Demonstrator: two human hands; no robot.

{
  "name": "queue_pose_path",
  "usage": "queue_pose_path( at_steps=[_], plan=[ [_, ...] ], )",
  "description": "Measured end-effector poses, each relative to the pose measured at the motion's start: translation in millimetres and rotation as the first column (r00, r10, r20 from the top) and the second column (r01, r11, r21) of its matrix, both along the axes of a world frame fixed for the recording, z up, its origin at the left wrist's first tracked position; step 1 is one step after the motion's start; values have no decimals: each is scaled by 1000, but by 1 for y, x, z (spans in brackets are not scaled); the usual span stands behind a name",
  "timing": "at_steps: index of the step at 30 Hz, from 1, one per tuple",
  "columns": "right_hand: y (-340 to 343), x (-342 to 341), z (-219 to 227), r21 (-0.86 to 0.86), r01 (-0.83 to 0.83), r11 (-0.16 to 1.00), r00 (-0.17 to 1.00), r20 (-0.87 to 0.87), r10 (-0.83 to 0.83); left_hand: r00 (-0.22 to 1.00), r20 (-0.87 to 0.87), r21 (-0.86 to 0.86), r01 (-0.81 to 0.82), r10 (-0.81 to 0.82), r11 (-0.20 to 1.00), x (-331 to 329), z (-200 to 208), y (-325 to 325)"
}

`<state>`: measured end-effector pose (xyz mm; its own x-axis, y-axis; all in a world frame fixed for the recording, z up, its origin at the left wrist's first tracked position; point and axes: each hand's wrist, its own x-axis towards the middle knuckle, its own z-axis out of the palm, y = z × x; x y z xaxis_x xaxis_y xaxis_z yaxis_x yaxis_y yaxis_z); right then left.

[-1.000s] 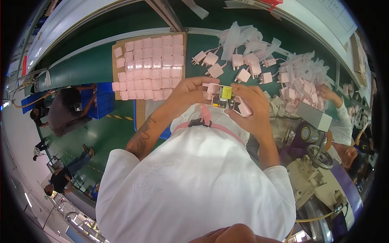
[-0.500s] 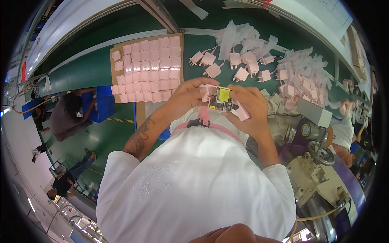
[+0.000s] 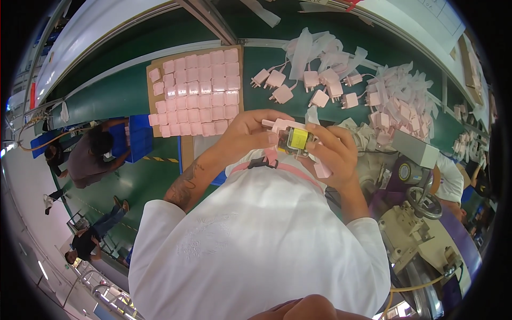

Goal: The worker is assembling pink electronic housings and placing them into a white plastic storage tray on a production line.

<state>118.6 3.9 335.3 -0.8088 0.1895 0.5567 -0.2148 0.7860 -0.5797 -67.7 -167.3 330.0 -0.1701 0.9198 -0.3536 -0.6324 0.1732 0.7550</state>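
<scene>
In front of my chest, my left hand closes its thumb and fingers on a pink plug housing. Its inside faces up, and a small circuit board with a yellow-wrapped transformer shows at it. Whether the board sits fully inside cannot be made out. My right hand has its fingertips pressed against the board's right side. Below those fingers a separate pink plastic piece sticks out, tucked in the same hand; most of it is hidden.
Rows of pink plastic covers lie on a cardboard sheet at left. Several pink plug chargers with wrapped cables are spread beyond my hands, and a larger pile lies right. A machine with a handwheel stands close at right. Other people are at left and right.
The board and housing have tilted and shifted slightly right and toward me. My right fingers have moved from the far edge onto the board's right side, and the tucked pink piece sits lower.
</scene>
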Motion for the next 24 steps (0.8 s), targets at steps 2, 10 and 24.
queue_pose_path(
  at_steps=[2,10,24],
  plan=[
    [0,0,-1,38,-1,999,1000,-15,1,1000,-8,-12,23,-23,1000,0,0,-2],
    [-9,-7,-12,-540,44,840,998,59,-14,969,171,-39,-176,180,984,6,-11,-3],
    [0,-10,-8,-933,-167,-318,983,-184,24,935,218,-18,-282,279,959,-1,-1,-12]
  ],
)
